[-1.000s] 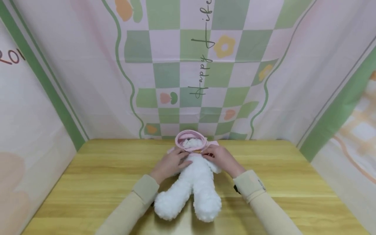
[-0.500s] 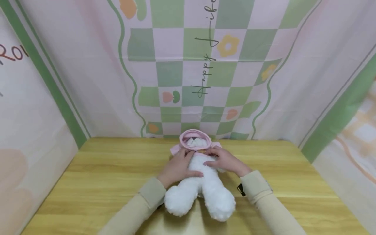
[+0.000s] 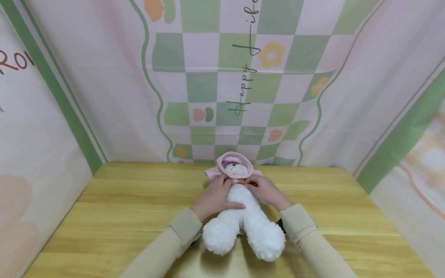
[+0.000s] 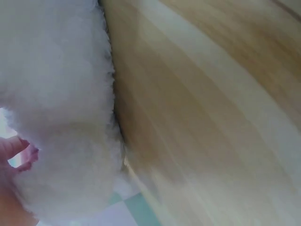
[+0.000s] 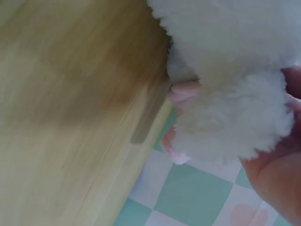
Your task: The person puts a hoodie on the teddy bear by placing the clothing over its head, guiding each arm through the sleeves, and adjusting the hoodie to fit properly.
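Note:
A white plush toy point(image 3: 240, 204) lies on its back, legs toward me, its muzzle showing inside the round opening of a pink hooded top point(image 3: 231, 154). The top is bunched around the toy's head and upper chest. My left hand point(image 3: 217, 195) grips the top's lower edge on the left, its thumb lying across the belly. On the other side my right hand point(image 3: 265, 189) pinches the same edge near a small orange-brown patch. Fluffy fur fills much of both wrist views, with part of the left hand point(image 4: 11, 150) and right hand point(image 5: 277, 174) at the frame edges.
The toy lies on a wood-grain table point(image 3: 139, 216), its head close to the table's back edge. Behind stands a green-and-white checked curtain point(image 3: 236, 88) with printed flowers. More printed cloth point(image 3: 45, 127) hangs along the left and right sides.
The toy's legs have swung to the right, and both hands have shifted right with it. The right thumb has left the belly and closed toward the top's edge. More of the muzzle shows.

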`<move>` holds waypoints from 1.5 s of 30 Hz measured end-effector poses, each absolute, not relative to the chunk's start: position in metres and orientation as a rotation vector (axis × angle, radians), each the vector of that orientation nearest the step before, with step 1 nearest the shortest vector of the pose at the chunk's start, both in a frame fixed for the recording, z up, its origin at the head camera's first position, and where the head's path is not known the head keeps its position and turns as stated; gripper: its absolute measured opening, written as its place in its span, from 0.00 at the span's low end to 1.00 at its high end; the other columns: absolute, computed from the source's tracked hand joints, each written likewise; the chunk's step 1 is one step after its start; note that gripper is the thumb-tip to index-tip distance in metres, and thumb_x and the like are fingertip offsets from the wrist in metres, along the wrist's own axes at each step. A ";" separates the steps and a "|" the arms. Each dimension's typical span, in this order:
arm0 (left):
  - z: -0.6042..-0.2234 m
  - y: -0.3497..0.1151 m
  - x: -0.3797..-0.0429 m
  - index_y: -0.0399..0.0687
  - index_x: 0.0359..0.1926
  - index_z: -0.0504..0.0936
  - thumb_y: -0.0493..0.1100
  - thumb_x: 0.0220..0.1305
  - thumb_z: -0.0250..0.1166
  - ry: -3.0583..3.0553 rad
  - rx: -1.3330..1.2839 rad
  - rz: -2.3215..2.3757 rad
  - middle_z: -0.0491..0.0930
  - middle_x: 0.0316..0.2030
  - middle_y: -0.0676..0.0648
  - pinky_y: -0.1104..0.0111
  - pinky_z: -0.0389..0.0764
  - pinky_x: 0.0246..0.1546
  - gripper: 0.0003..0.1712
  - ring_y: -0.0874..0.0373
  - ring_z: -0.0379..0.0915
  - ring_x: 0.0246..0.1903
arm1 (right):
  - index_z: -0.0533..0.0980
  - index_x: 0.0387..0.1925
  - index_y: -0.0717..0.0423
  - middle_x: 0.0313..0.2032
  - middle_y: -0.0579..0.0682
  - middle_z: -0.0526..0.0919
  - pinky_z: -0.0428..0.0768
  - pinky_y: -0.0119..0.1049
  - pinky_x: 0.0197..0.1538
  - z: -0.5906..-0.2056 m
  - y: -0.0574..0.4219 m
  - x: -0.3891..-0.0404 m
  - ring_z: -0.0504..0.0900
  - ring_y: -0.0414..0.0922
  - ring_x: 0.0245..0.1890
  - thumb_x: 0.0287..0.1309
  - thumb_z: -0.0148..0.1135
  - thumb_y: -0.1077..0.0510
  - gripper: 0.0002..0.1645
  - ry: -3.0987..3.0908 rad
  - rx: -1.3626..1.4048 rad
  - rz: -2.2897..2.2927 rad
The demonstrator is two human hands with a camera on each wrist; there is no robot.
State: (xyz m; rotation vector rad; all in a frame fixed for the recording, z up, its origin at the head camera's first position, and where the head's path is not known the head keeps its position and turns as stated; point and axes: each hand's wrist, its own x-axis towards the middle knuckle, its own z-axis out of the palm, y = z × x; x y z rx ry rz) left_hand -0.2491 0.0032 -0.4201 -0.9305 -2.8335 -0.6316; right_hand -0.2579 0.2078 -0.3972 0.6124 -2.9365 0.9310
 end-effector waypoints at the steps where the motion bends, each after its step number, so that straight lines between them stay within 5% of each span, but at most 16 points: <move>1: -0.420 0.004 -0.249 0.50 0.62 0.70 0.75 0.50 0.61 -2.823 -0.944 -0.594 0.70 0.61 0.43 0.59 0.69 0.64 0.47 0.50 0.66 0.62 | 0.79 0.32 0.56 0.32 0.51 0.81 0.76 0.37 0.40 -0.397 0.208 -0.258 0.76 0.41 0.33 0.65 0.53 0.62 0.09 -2.933 0.633 0.927; 8: -0.416 0.008 -0.248 0.44 0.66 0.65 0.74 0.52 0.59 -2.817 -0.988 -0.478 0.73 0.60 0.44 0.57 0.68 0.63 0.51 0.52 0.70 0.60 | 0.77 0.34 0.58 0.32 0.51 0.81 0.77 0.33 0.40 -0.395 0.214 -0.259 0.77 0.41 0.34 0.61 0.56 0.66 0.04 -2.905 0.723 1.017; 14: -0.419 0.009 -0.246 0.45 0.70 0.60 0.75 0.51 0.60 -2.850 -0.955 -0.463 0.67 0.66 0.45 0.53 0.64 0.65 0.55 0.50 0.65 0.65 | 0.73 0.37 0.62 0.30 0.52 0.77 0.74 0.28 0.36 -0.394 0.212 -0.260 0.73 0.39 0.32 0.48 0.55 0.70 0.11 -2.941 0.795 1.070; 23: -0.420 0.013 -0.240 0.44 0.49 0.75 0.70 0.52 0.62 -2.737 -0.896 -0.274 0.79 0.43 0.47 0.62 0.76 0.51 0.38 0.53 0.77 0.43 | 0.65 0.33 0.60 0.25 0.48 0.68 0.66 0.28 0.31 -0.396 0.206 -0.256 0.66 0.39 0.27 0.47 0.54 0.72 0.11 -2.890 0.824 1.008; 31: -0.419 0.010 -0.242 0.50 0.38 0.72 0.66 0.52 0.64 -2.689 -0.897 -0.304 0.77 0.34 0.52 0.68 0.77 0.35 0.27 0.58 0.75 0.31 | 0.80 0.30 0.55 0.31 0.50 0.82 0.78 0.31 0.38 -0.413 0.211 -0.251 0.77 0.40 0.32 0.53 0.63 0.69 0.07 -2.668 0.826 0.967; 38: -0.421 0.006 -0.240 0.50 0.44 0.75 0.67 0.51 0.65 -2.710 -0.812 -0.466 0.80 0.38 0.50 0.64 0.80 0.37 0.31 0.56 0.79 0.33 | 0.85 0.35 0.59 0.34 0.52 0.87 0.83 0.37 0.39 -0.420 0.221 -0.248 0.83 0.47 0.35 0.48 0.67 0.70 0.10 -2.424 1.072 0.652; 45: -0.418 -0.001 -0.236 0.48 0.55 0.73 0.68 0.51 0.66 -2.759 -0.829 -0.773 0.79 0.50 0.48 0.60 0.78 0.51 0.38 0.53 0.77 0.49 | 0.82 0.36 0.54 0.35 0.49 0.86 0.84 0.34 0.41 -0.418 0.218 -0.242 0.84 0.43 0.37 0.56 0.64 0.65 0.07 -2.561 0.830 0.876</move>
